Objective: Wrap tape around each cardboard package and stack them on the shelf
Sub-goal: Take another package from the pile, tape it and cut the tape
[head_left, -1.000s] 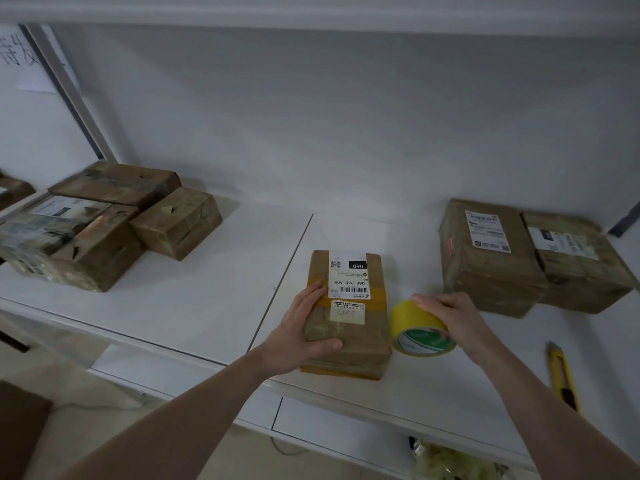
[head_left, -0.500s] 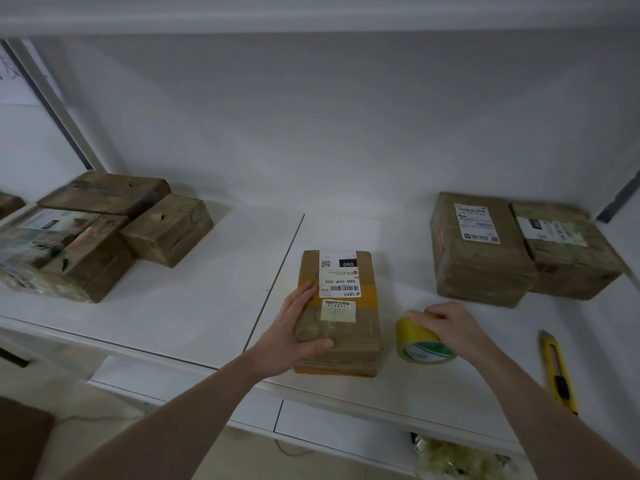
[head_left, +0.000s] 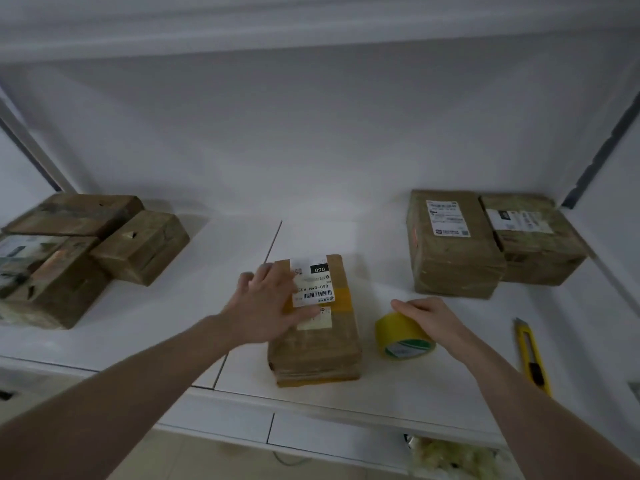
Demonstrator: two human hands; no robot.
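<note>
Cardboard of the small brown labelled package (head_left: 317,327) looks stiff, light; left hand (head_left: 266,306) rests spread on it, right hand (head_left: 427,315) grips the yellow tape roll (head_left: 403,336).

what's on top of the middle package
The left hand rests on the middle package, beside white labels and a yellow tape band. What lies under the hand is hidden.

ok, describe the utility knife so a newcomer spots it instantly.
Start at the white shelf and go to its right end, past the round yellow tape roll under the right hand. The slim yellow utility knife lies flat there, alone; unlike the brown cardboard packages, it is narrow and bright.
</note>
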